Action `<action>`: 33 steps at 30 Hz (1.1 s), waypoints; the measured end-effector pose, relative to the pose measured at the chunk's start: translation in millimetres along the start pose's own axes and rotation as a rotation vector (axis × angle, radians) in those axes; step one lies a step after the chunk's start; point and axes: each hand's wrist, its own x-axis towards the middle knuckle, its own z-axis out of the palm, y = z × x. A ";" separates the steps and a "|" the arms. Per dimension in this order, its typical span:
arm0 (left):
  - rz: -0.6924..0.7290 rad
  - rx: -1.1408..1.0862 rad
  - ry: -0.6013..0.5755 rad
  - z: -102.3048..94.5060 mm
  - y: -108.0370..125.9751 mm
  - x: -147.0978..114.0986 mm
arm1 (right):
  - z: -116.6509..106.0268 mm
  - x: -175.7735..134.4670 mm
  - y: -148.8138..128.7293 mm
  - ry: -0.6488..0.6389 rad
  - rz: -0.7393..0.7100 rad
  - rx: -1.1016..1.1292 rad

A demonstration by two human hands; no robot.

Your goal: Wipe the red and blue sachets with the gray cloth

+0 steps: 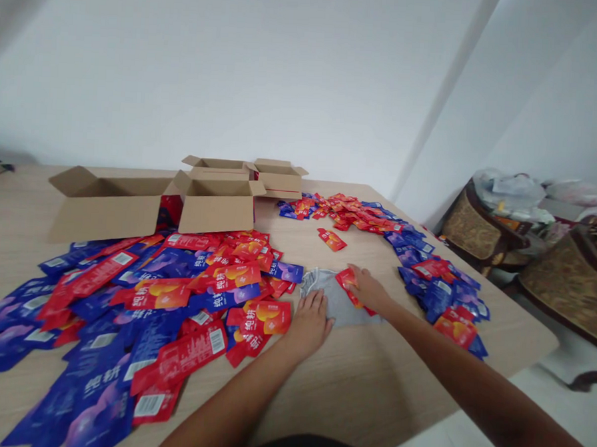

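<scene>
A grey cloth (325, 286) lies flat on the table in front of me. Resting on its left part is my left hand (312, 321), fingers stretched out and holding nothing. My right hand (370, 290) grips a red pouch (346, 279) with orange fruit printed on it, over the right part of the cloth. Close to my left hand, a big heap of red pouches (266, 317) and blue pouches (103, 373) spreads across the left of the table. Another red pouch (332, 239) lies alone beyond the cloth.
Open cardboard boxes stand behind the heap: a wide one (112, 207), a smaller one (218, 206) and others (279, 180) farther back. More red pouches (354, 212) and blue pouches (437, 296) line the table's (360, 387) right side. Chairs (478, 223) with bags (513, 191) stand to the right.
</scene>
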 end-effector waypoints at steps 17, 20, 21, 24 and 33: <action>0.012 -0.078 0.021 -5.2 -0.6 -0.6 | -8.2 -13.3 -3.5 -0.142 0.097 0.958; 0.016 -0.068 0.041 -3.5 -0.7 -0.4 | 16.2 -12.9 -14.7 -0.092 -0.223 0.454; 0.018 -0.064 0.042 -2.6 -0.8 -0.3 | 22.5 -12.7 -18.2 -0.096 -0.327 0.280; 0.022 -0.056 0.035 -0.4 -1.3 0.2 | 30.0 -3.4 -26.4 -0.085 -0.423 -0.097; 0.028 -0.081 0.023 -2.8 -2.2 -2.3 | -7.3 53.7 -46.0 -0.070 -0.094 -0.288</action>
